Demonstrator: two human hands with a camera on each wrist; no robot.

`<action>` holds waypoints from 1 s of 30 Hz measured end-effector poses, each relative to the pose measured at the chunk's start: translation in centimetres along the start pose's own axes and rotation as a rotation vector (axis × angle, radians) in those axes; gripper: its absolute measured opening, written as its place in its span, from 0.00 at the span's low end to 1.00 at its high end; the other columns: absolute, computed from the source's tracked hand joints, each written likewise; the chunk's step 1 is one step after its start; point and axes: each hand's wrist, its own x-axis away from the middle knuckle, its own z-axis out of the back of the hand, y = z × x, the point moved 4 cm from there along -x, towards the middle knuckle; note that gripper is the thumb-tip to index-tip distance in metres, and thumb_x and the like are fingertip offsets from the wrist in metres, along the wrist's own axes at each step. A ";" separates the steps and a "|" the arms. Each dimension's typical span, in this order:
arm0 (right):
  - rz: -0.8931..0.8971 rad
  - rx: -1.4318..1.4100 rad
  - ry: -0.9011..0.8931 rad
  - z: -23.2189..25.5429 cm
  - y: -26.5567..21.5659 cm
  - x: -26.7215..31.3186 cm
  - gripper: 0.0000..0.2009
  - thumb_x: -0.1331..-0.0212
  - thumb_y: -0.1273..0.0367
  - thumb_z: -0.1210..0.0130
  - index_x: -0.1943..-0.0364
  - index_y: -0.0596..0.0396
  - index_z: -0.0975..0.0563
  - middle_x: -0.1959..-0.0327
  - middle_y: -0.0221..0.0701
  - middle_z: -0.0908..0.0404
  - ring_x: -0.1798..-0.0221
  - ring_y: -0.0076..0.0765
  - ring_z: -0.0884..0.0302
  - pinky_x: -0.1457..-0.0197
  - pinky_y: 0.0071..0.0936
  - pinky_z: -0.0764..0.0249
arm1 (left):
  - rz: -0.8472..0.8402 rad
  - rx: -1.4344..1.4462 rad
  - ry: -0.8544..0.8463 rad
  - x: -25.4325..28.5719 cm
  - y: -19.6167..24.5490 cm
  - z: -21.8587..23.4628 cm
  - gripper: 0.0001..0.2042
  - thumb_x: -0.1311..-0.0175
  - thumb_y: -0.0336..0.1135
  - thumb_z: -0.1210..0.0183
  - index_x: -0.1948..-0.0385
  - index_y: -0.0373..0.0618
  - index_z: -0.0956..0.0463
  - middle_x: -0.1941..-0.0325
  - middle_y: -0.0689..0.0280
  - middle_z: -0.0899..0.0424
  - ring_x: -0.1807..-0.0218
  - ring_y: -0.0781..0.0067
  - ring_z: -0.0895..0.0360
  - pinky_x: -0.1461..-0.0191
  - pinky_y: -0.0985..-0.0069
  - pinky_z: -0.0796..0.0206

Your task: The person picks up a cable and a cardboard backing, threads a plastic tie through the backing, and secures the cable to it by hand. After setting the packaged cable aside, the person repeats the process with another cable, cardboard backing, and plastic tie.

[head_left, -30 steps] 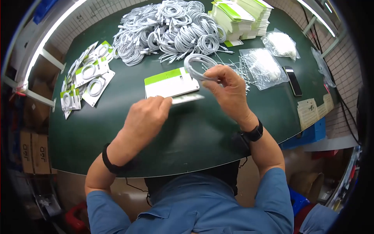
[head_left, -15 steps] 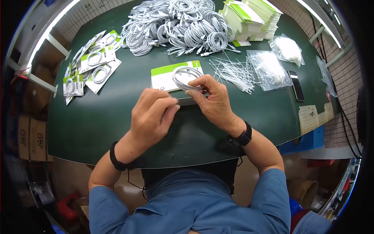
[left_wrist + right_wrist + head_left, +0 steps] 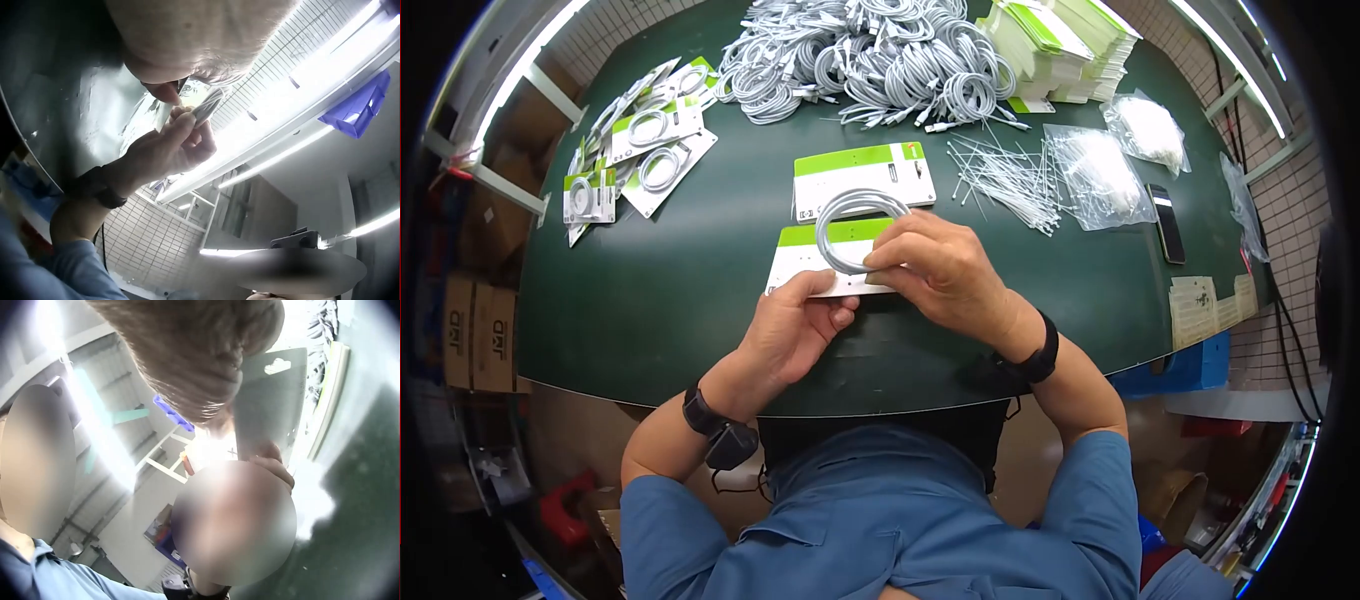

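Observation:
In the head view my left hand [image 3: 785, 340], palm turned up, holds a white and green packaging card [image 3: 792, 268] by its near edge, thumb on the face and fingers beneath. My right hand [image 3: 950, 275] pinches a coiled grey cable [image 3: 824, 236] between thumb and fingers. The coil stands tilted over the card and overlaps it. In the right wrist view the card [image 3: 272, 400] shows its plain back and hang hole, with left fingers [image 3: 275, 469] at its lower edge. The left wrist view shows the right hand [image 3: 165, 150] gripping the coil [image 3: 210, 106] from the side.
Just beyond the held card lie more cards [image 3: 850, 178]. A heap of coiled cables [image 3: 880, 60] fills the back, beside stacked cards [image 3: 1060, 50]. Finished carded cables [image 3: 655, 150] lie left. Loose cable ties [image 3: 1010, 185], bags of ties [image 3: 1100, 175] and a phone [image 3: 1166, 225] are right.
My left hand has turned palm up and now holds the card flatter, its printed face showing. My right hand has brought the coil left and down over that card.

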 end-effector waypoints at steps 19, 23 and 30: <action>-0.066 0.050 0.037 1.9 1.7 -0.9 0.12 0.54 0.77 0.25 0.64 0.52 0.14 0.65 0.27 0.14 0.60 0.33 0.20 0.58 0.30 0.23 | -0.353 -0.332 -0.278 -3.1 2.8 -4.5 0.15 0.29 0.31 0.42 0.43 0.40 0.26 0.55 0.64 0.17 0.58 0.75 0.19 0.63 0.78 0.27; -0.087 -0.026 0.033 0.8 2.4 -0.6 0.12 0.53 0.77 0.24 0.63 0.53 0.13 0.64 0.29 0.14 0.60 0.33 0.18 0.58 0.30 0.22 | -0.356 -0.359 -0.180 -3.3 2.9 -4.6 0.15 0.29 0.33 0.40 0.44 0.40 0.26 0.59 0.65 0.18 0.65 0.78 0.20 0.70 0.81 0.30; -0.234 -0.113 -0.014 -0.7 2.5 -0.3 0.12 0.51 0.78 0.25 0.61 0.56 0.13 0.62 0.31 0.14 0.63 0.28 0.16 0.62 0.25 0.19 | -0.548 -0.506 0.025 -4.7 2.5 -3.4 0.14 0.29 0.35 0.39 0.48 0.38 0.25 0.64 0.67 0.19 0.75 0.82 0.24 0.79 0.83 0.34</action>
